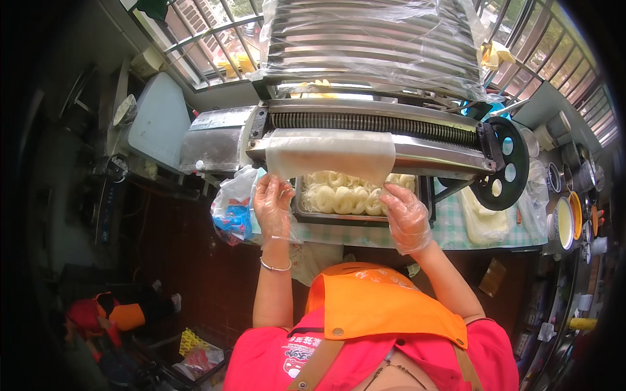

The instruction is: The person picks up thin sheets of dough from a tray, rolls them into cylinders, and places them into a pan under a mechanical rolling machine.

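Note:
A pale, translucent sheet (332,154), seemingly thin dough, hangs over the front edge of a metal noodle machine (440,154). Its lower left corner is pinched by my left hand (273,207), and the lower right corner by my right hand (407,217). Clear plastic gloves cover both hands. Beneath the sheet, a metal tray (342,218) holds several coiled nests of fresh noodles (342,199); the sheet and machine hide its far part. Above the sheet runs the machine's ridged roller (371,123).
A black handwheel (519,163) sticks out at the machine's right end. Plastic bags (234,205) lie left of the tray on the checked tablecloth (450,227). Bowls (563,222) crowd the far right. Another person (112,313) is at lower left, near a bin (195,357).

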A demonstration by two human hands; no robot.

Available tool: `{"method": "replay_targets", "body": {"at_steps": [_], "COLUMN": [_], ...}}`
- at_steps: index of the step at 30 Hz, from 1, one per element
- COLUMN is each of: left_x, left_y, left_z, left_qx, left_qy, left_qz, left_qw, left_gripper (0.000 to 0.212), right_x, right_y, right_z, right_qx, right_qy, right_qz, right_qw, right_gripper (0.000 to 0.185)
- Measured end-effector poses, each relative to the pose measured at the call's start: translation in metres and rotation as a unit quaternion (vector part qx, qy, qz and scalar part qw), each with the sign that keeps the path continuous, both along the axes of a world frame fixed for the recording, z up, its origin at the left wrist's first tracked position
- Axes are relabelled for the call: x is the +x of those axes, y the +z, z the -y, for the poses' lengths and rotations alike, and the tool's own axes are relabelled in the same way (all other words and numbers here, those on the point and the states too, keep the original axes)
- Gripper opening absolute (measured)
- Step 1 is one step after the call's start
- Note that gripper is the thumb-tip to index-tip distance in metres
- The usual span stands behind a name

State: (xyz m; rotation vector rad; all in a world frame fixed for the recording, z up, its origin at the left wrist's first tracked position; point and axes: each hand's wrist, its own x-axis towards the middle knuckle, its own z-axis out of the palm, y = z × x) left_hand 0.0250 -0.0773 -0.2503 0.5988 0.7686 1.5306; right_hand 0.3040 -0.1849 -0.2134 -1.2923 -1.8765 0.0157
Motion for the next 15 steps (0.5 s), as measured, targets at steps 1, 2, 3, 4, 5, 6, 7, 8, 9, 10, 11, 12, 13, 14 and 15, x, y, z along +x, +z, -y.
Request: {"method": "replay_targets", "body": {"at_steps": [1, 2, 3, 4, 5, 6, 7, 8, 9, 10, 11, 12, 13, 14, 15], "left_x": [0.0, 0.001, 0.002, -0.002, 0.001, 0.007, 0.012, 0.014, 0.016, 0.019, 0.022, 0.024, 0.023, 0.019, 0.018], "left_y": [-0.002, -0.004, -0.007, -0.021, -0.035, -0.052, -0.064, -0.075, -0.081, -0.084, -0.087, -0.088, -0.087, -0.09, -0.096], "left_z": [0.0, 0.0, 0.001, -0.001, -0.003, -0.008, -0.013, -0.025, -0.036, -0.049, -0.062, -0.076, -0.092, -0.105, -0.117], "left_qx": [0.003, 0.005, 0.007, 0.004, 0.043, 0.081, 0.119, 0.101, 0.129, 0.162, 0.194, 0.157, 0.118, 0.076, 0.113], "left_qy": [-0.003, -0.007, -0.012, -0.044, -0.029, -0.014, -0.001, 0.002, 0.009, 0.012, 0.015, -0.049, -0.111, -0.168, -0.151], "left_qz": [-0.018, -0.036, -0.054, -0.099, -0.17, -0.238, -0.306, -0.364, -0.415, -0.463, -0.508, -0.482, -0.455, -0.428, -0.508], "left_qw": [1.0, 0.999, 0.998, 0.994, 0.984, 0.968, 0.945, 0.926, 0.9, 0.872, 0.839, 0.86, 0.875, 0.885, 0.841], "left_gripper": [0.019, 0.019, 0.02, 0.032, 0.039, 0.047, 0.055, 0.075, 0.074, 0.072, 0.071, 0.066, 0.061, 0.056, 0.054], "right_x": [0.003, 0.006, 0.009, 0.012, 0.015, 0.02, 0.02, 0.021, 0.021, 0.023, 0.025, 0.028, 0.029, 0.019, 0.004], "right_y": [-0.005, -0.011, -0.021, -0.034, -0.047, -0.062, -0.073, -0.083, -0.093, -0.101, -0.11, -0.123, -0.131, -0.125, -0.118], "right_z": [-0.001, -0.001, -0.003, -0.006, -0.009, -0.013, -0.018, -0.026, -0.036, -0.05, -0.067, -0.083, -0.099, -0.113, -0.126], "right_qx": [-0.006, -0.012, -0.02, -0.029, -0.038, -0.111, -0.115, -0.119, -0.123, -0.116, -0.11, -0.139, -0.167, -0.217, -0.262], "right_qy": [-0.003, -0.006, -0.03, -0.052, -0.074, -0.094, -0.116, -0.139, -0.163, -0.161, -0.159, -0.147, -0.134, -0.074, -0.013], "right_qz": [0.001, 0.001, 0.007, 0.012, 0.018, 0.008, 0.01, 0.013, 0.014, -0.013, -0.041, -0.066, -0.091, -0.197, -0.301], "right_qw": [1.0, 1.0, 0.999, 0.998, 0.996, 0.989, 0.987, 0.983, 0.979, 0.98, 0.98, 0.977, 0.973, 0.953, 0.917], "right_gripper": [0.034, 0.033, 0.033, 0.032, 0.032, 0.042, 0.047, 0.054, 0.061, 0.071, 0.082, 0.081, 0.081, 0.075, 0.069]}}
